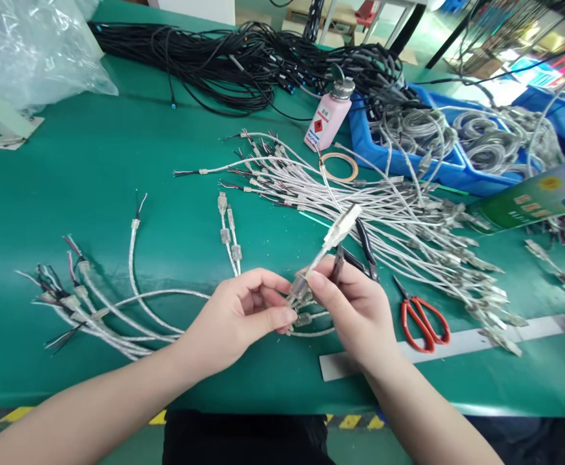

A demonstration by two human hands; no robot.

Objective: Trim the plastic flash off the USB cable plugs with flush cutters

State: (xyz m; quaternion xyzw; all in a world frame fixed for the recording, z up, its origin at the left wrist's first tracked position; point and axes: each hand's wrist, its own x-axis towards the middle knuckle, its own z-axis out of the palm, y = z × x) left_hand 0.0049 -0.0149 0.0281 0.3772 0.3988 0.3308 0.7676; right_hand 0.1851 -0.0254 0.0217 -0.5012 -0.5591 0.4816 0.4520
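Note:
My left hand [256,310] is closed, pinching a clear-sheathed USB cable just below its grey ferrite bead [298,286]. My right hand [352,303] grips the same cable at the upper side of the bead, between thumb and fingers. The cable's USB plug [341,226] points up and to the right above that hand. Dark-handled pliers [367,248] show at my right fingers; their hold is partly hidden, so I cannot tell whether they are gripped. More cable loops [314,316] lie under and between my hands. Two cables with plugs [227,219] lie just beyond my left hand.
Stripped cable ends [71,302] fan out at left. A large bundle of white cables [374,213] spreads at right, near red-handled scissors [422,323] on a steel ruler [485,339]. Behind stand a pink bottle [328,116], a tape roll [354,171], blue bins [410,155] and black cables [214,61].

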